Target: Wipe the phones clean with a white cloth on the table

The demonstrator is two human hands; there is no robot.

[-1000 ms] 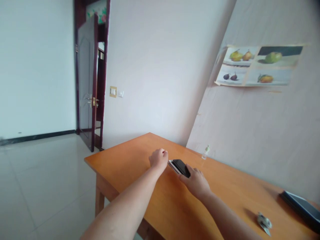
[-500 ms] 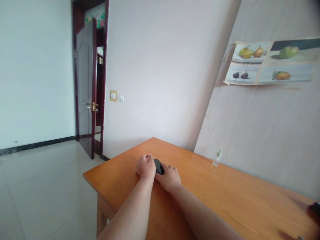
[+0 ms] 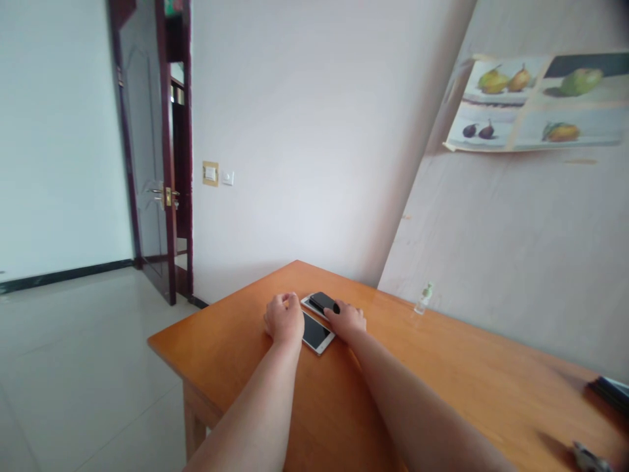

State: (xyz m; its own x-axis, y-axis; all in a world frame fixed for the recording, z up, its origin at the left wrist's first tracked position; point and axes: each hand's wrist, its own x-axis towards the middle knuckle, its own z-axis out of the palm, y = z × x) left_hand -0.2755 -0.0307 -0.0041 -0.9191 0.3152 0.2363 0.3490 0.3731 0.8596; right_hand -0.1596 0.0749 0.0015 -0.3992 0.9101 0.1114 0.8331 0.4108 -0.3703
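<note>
Black ph. (image 3: 322, 301) in R hand (image 3: 348, 321), white ph. (image 3: 316, 333) by L hand (image 3: 285, 320).

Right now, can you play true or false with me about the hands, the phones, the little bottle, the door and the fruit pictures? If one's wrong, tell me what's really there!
1. The right hand is touching the black phone. True.
2. The white phone nearer the person lies with its screen down. False: its dark screen faces up.
3. The left hand hides part of that white phone from view. True.
4. The little clear bottle is lying on its side. False: it stands upright.
5. The door is open. True.
6. The fruit pictures lie flat on the table. False: they hang on the slanting board.
</note>
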